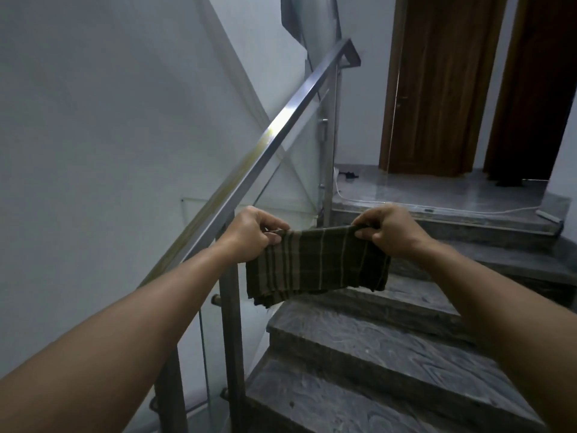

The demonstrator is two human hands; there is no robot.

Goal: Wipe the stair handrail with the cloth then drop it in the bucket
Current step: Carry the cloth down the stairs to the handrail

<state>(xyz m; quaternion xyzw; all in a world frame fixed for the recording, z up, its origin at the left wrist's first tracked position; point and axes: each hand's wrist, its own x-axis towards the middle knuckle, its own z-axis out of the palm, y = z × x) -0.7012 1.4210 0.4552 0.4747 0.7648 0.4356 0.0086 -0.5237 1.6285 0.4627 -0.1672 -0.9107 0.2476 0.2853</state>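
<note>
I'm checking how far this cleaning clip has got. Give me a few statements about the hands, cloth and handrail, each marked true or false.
1. Both hands grip the cloth by its top edge. True: the left hand holds one corner, the right hand the other.
2. The cloth is pressed onto the handrail. False: it hangs stretched between the hands, to the right of the rail and over the steps.
3. The cloth is dark with pale stripes. True.
4. A bucket stands on the nearest step. False: no bucket is in view.
5. The handrail is wooden. False: it is shiny metal.
</note>
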